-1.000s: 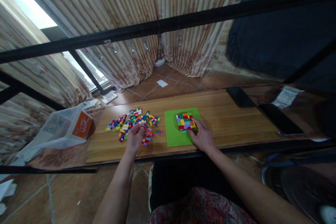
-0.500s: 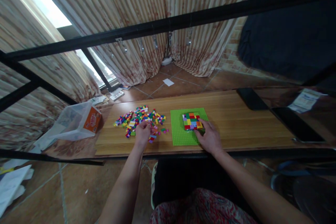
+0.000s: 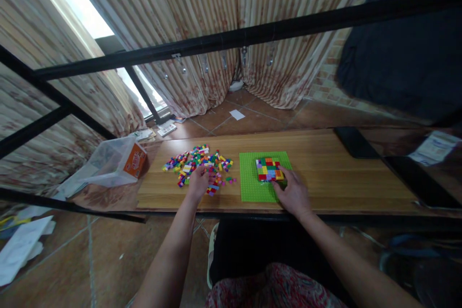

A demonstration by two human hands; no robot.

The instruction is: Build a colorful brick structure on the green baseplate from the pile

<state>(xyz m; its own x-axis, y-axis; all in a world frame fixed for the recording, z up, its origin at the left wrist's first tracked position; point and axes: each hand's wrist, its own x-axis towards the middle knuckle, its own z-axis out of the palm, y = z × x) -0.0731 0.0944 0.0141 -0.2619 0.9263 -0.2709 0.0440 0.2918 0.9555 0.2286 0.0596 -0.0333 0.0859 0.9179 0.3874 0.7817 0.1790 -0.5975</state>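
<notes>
On the green baseplate point(image 3: 249, 192) a multicoloured brick block point(image 3: 268, 169) is built, its four-o'clock corner held by the half-open right hand point(image 3: 294, 195); at nine o'clock, loose bricks point(image 3: 186, 169) are left unjoined around the curled left hand point(image 3: 198, 183), its hold unclear.

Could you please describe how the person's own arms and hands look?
The left hand and right hand are ungloved, and both forearms are bare, with no sleeve, watch or bracelet visible. The patterned garment is reddish and grey.

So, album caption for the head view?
Left hand at loose bricks, right hand touching a brick block on a green baseplate.
</notes>
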